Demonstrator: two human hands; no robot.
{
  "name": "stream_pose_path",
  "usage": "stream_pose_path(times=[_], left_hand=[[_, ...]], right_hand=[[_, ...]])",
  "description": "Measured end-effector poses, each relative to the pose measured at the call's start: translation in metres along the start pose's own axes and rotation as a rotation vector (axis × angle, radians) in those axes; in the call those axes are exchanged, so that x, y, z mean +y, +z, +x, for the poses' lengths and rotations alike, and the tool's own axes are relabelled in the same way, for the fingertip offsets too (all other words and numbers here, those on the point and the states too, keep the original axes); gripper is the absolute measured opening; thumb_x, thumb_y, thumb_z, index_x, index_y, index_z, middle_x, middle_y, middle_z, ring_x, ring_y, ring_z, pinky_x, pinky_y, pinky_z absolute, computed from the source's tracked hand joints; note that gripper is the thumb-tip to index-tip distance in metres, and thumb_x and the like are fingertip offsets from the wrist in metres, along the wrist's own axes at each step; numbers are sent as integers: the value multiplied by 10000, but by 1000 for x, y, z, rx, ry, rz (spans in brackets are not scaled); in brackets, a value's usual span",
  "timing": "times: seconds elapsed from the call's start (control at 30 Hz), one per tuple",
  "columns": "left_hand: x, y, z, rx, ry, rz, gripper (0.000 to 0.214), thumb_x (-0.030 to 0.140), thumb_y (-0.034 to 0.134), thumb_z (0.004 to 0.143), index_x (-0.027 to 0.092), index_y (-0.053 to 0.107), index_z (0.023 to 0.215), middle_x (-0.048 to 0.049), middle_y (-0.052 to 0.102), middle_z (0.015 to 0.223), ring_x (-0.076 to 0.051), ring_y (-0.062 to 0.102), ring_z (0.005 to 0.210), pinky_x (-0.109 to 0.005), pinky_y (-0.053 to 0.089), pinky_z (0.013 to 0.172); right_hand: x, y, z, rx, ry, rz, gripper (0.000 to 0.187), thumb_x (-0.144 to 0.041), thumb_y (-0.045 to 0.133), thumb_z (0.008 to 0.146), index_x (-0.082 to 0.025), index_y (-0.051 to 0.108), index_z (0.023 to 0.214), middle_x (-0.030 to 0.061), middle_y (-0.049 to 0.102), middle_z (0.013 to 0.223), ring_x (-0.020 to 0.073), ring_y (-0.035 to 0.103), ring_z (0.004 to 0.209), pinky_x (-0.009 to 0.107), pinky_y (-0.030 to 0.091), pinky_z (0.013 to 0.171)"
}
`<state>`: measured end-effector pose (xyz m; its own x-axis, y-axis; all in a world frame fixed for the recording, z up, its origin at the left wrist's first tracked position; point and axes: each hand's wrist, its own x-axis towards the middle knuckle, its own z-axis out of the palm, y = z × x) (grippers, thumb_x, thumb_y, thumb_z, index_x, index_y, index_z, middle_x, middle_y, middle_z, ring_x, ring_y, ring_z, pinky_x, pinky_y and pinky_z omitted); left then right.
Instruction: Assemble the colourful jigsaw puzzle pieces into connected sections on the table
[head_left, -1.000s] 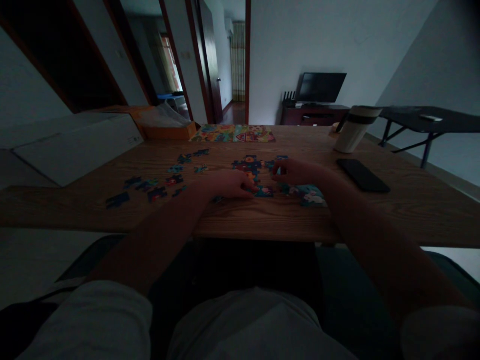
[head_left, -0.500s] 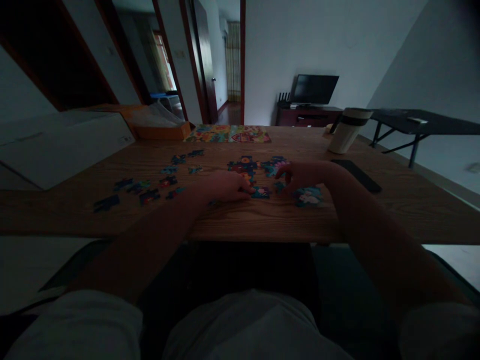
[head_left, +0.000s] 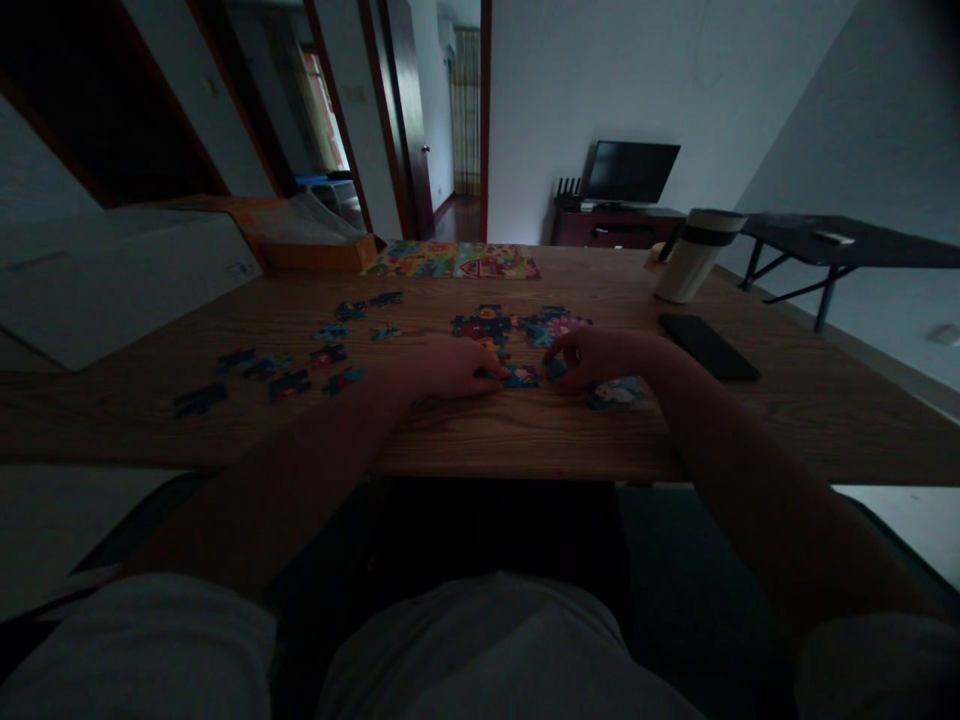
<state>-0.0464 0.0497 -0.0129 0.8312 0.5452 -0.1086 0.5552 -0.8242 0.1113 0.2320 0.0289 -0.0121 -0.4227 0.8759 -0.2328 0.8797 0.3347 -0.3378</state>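
Puzzle piece (head_left: 521, 377), in the head view, lies flat on the desk (head_left: 465, 445) between the two hands, just right of the left hand's (head_left: 457, 368) fingers, which touch or nearly touch its edge. The right hand's (head_left: 596, 358) fingers curl around a smaller teal piece (head_left: 556, 368), index and thumb at its sides; whether either hand actually grips, I cannot tell. A push from the left fingers could, I judge, skew the joined section (head_left: 484, 325) just beyond them, since it sits so near. The right wrist, low beside the rabbit-like section (head_left: 616, 392), might drag it sideways; the left forearm could likewise sweep the loose pieces (head_left: 290, 386) left of the fingers. Dim light may cause a mix-up, as the dark pieces look much alike. The one between the hands is teal with pink and pale patches, its outline too dim to trace. Beyond the right fingers, another section carries a pink flower (head_left: 566, 325).
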Motion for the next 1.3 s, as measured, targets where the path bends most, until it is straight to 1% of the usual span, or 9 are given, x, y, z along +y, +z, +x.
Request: stream_pose_path(times=[0.1, 0.23, 0.37, 0.53, 0.7, 1.03, 1.13, 1.23, 1.3], left_hand=[[2, -2, -1, -10, 8, -27, 339, 342, 561, 1001, 291, 714, 1300, -28, 742, 1121, -165, 652, 895, -243, 428, 770], [2, -2, -2, -6, 15, -40, 339, 323, 563, 999, 272, 716, 1297, -37, 742, 1113, -160, 650, 901, -238, 432, 785], [3, -3, -3, -2, -2, -52, 333, 320, 588, 989, 283, 715, 1294, -32, 734, 1144, -159, 648, 905, -236, 430, 785], [3, -4, -2, -19, -19, -52, 328, 311, 586, 996, 268, 714, 1295, -37, 735, 1138, -157, 646, 892, -235, 431, 785], [1, -2, 0, -6, 19, -60, 327, 298, 585, 992, 271, 714, 1292, -27, 735, 1130, -149, 650, 915, -224, 431, 807], [0, -2, -1, 4, 13, -64, 319, 307, 581, 979, 275, 734, 1258, -24, 742, 1098, -159, 653, 882, -238, 430, 785], [1, -3, -1, -5, 5, -77, 336, 302, 565, 982, 269, 725, 1275, -30, 741, 1108, -156, 649, 874, -238, 428, 781], [2, -3, -1, -9, 5, -89, 343, 298, 562, 985, 271, 719, 1288, -34, 738, 1121, -156, 646, 877, -239, 428, 783], [2, -3, -1, -6, 9, -93, 336, 304, 568, 986, 276, 722, 1283, -33, 736, 1126, -158, 646, 884, -240, 431, 785]], right_hand=[[-3, 1, 0, 0, -14, 10, 493, -477, 740, 781, -242, 727, 1213, 55, 701, 913, 191, 628, 729, 290, 455, 610], [-10, 2, -1, 22, -15, -29, 445, -457, 727, 781, -215, 734, 1154, 47, 698, 872, 177, 608, 697, 287, 435, 605], [-14, 4, -2, 55, -33, -71, 395, -433, 727, 773, -214, 737, 1101, 51, 709, 899, 178, 615, 715, 283, 429, 615], [-14, 6, 0, 52, -52, -68, 379, -432, 714, 784, -200, 726, 1084, 50, 706, 888, 182, 618, 720, 288, 438, 624], [-13, 6, 3, 104, -86, -104, 350, -448, 722, 787, -205, 748, 1038, 72, 707, 955, 203, 624, 802, 301, 455, 686], [-13, 9, 7, 111, -88, -156, 445, -532, 728, 774, -207, 751, 1077, 66, 704, 957, 206, 619, 806, 302, 446, 693], [-14, 9, 6, 96, -83, -112, 452, -499, 728, 786, -218, 747, 1139, 60, 712, 959, 191, 624, 781, 295, 452, 690], [-16, 8, 3, 50, -77, -60, 472, -443, 726, 806, -231, 735, 1228, 44, 718, 914, 176, 625, 740, 286, 451, 684], [-16, 5, 0, 24, -88, -41, 479, -454, 721, 824, -235, 736, 1249, 41, 717, 888, 175, 623, 729, 285, 446, 680]])
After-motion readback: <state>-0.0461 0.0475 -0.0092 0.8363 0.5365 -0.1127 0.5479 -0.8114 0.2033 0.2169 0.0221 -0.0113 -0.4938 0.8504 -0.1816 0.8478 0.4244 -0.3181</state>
